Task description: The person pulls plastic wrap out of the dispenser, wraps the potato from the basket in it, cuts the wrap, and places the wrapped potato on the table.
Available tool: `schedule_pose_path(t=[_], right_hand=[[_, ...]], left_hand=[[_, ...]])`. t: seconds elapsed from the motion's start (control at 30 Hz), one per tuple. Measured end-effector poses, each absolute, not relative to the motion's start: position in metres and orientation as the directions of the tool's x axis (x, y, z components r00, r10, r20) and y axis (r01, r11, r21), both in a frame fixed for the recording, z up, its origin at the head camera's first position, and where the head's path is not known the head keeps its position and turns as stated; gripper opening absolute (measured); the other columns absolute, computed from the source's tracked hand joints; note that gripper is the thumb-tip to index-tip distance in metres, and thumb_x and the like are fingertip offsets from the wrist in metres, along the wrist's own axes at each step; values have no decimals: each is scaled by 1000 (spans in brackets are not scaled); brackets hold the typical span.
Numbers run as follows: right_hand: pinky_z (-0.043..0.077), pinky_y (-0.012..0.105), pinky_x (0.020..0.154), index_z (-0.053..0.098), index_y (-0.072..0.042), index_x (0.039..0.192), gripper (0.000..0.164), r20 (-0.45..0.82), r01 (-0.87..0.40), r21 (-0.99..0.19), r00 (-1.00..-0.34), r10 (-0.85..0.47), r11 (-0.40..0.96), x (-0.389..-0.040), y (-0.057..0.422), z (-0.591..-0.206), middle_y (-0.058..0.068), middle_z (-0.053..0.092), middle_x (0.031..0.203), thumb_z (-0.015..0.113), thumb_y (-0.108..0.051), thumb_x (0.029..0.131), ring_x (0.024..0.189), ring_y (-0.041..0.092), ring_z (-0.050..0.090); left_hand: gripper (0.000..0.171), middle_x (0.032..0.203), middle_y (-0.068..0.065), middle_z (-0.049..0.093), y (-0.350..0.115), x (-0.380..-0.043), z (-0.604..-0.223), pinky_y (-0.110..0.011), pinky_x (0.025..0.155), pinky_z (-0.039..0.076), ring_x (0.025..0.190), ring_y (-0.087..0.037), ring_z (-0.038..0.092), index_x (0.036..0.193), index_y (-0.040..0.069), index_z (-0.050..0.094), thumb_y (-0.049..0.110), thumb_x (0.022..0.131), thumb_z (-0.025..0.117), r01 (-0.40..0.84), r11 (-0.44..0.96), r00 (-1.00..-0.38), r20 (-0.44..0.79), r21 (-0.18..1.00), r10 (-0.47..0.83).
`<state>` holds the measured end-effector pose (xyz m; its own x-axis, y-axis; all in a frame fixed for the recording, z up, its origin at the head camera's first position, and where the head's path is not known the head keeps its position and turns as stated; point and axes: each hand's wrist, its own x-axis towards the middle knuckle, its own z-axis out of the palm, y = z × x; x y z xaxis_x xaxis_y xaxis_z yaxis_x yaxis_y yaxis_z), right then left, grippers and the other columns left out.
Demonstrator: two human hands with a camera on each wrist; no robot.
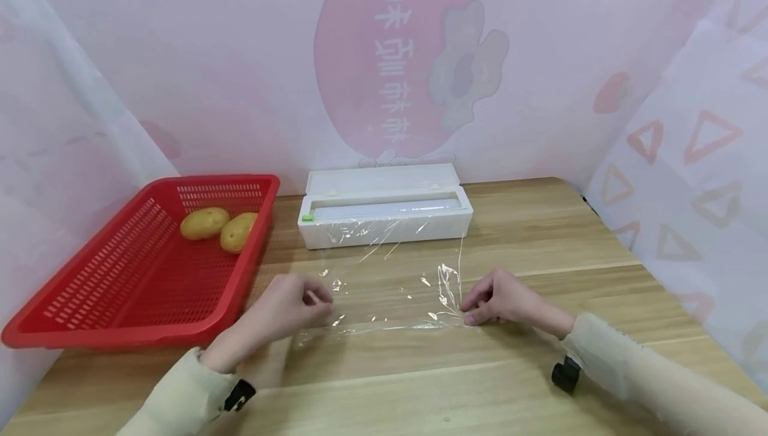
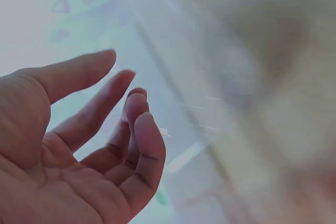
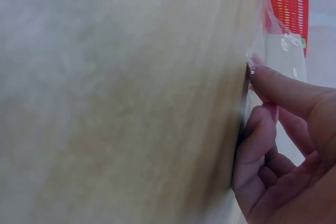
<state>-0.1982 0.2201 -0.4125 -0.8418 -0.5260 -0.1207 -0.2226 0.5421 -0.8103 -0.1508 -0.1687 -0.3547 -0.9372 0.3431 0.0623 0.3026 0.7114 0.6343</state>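
Observation:
A clear sheet of plastic wrap [image 1: 384, 296] stretches over the table from a white wrap dispenser box [image 1: 387, 226], whose lid stands raised at the back. My right hand [image 1: 501, 299] pinches the near right corner of the sheet, which bunches into creases there; the right wrist view shows thumb and index finger of the right hand [image 3: 283, 124] meeting at the film. At the sheet's left edge is my left hand [image 1: 294, 303]. In the left wrist view, the left hand [image 2: 100, 145] has thumb and index finger apart, fingers loosely bent, with nothing visible between them.
To the left stands a red plastic basket [image 1: 234, 303] with slotted sides. Two potatoes, one potato [image 1: 204, 223] behind the other potato [image 1: 237, 232], lie in its far right part. A green slider [image 1: 308, 217] sits at the box's left end. Behind the wooden table [image 1: 540, 369] hangs a printed curtain [image 1: 252, 76].

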Motion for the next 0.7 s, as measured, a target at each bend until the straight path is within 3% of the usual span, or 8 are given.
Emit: schedule_pose_path(t=[0.4, 0.7], right_hand=[[37, 19, 42, 80, -9, 86, 16, -153, -175, -827, -844, -514, 534, -200, 221, -412, 0, 61, 60, 88, -11, 73, 46, 6, 44], [36, 19, 42, 79, -7, 86, 16, -143, -194, -834, -828, -542, 517, -199, 221, -412, 1, 62, 60, 87, -11, 73, 46, 6, 44]], left_hand=[[17, 89, 3, 70, -107, -195, -271, -33, 68, 52, 79, -16, 65, 97, 13, 77, 27, 91, 70, 370, 635, -920, 172, 678, 352], [34, 113, -4, 66, -121, -235, -254, -40, 83, 51, 91, -25, 64, 118, 10, 70, 31, 91, 72, 249, 435, -943, 114, 865, 314]])
